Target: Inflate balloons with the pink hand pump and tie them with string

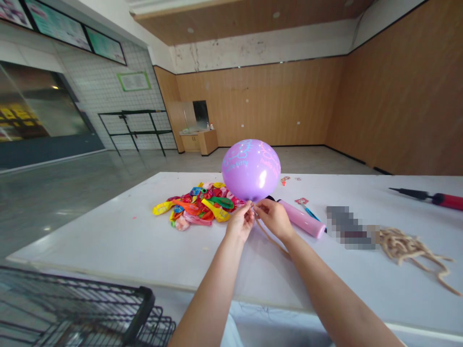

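An inflated purple balloon [251, 168] with pale printed drawings stands upright above the white table [119, 236]. My left hand [240, 222] pinches the balloon's neck from the left, fingers closed. My right hand [275, 218] is closed just to the right of the neck, pinching a tan string [269, 237] that trails down toward the table.
A heap of several flat coloured balloons [197, 206] lies behind my left hand. A pink hand pump [302, 219] lies to the right, with a bundle of tan strings [408, 246] and a red-and-black pump [434, 196] further right. A black wire rack [83, 308] stands at the lower left.
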{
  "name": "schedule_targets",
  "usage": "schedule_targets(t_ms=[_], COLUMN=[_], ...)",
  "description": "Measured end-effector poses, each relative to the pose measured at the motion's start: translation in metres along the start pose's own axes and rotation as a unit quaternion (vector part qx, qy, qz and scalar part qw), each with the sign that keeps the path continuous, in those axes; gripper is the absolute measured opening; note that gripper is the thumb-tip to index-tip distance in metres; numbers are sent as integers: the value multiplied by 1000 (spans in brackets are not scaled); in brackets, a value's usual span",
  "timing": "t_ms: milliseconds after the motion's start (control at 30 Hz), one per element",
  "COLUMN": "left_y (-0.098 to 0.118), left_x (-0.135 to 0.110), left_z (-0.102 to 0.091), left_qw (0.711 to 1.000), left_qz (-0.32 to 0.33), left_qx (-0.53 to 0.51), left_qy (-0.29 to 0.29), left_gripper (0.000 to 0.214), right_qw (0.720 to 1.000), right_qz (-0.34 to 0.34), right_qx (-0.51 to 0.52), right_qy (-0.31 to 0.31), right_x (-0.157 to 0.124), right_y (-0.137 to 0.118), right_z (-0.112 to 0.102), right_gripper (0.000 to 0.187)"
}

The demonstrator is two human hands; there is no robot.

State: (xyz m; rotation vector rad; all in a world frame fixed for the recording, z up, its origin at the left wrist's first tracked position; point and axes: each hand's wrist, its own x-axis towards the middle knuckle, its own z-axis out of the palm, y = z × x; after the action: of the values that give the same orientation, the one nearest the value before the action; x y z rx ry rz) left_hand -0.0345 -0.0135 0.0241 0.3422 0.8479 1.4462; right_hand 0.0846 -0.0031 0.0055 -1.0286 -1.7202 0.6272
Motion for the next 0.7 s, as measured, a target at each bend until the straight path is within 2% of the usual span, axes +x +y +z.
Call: schedule_targets(t_ms=[67, 133, 233, 333, 433, 567, 700], left_y=[-2, -4, -5, -4, -3, -2, -3], left_x=[1, 2, 2, 2, 1, 2, 3], left_z=[-2, -4, -5, -4, -4, -5, -7], left_qw=[999, 999, 998, 997, 995, 992, 988], left_qz=[9, 12, 10, -3, -16, -38, -53], left_qx=[31, 53, 67, 74, 81, 90, 94], left_qy=[-1, 2, 4, -23, -48, -85, -113], left_gripper=[9, 11, 14, 17, 18, 12, 8], right_qw=[997, 995, 995, 989, 983, 979, 971], right_qz=[-38, -59, -89, -105, -78, -28, -10], right_qx=[-64, -73, 1, 103, 165, 193, 234], right_qy=[25, 40, 38, 8, -19, -54, -47], right_x=[0, 1, 2, 3, 3, 3, 4], right_y=[-2, -4, -6, -9, -11, -11, -9], right_z=[-4, -7, -9, -10, -14, -17, -16], right_gripper=[17, 16, 21, 25, 25, 35, 28])
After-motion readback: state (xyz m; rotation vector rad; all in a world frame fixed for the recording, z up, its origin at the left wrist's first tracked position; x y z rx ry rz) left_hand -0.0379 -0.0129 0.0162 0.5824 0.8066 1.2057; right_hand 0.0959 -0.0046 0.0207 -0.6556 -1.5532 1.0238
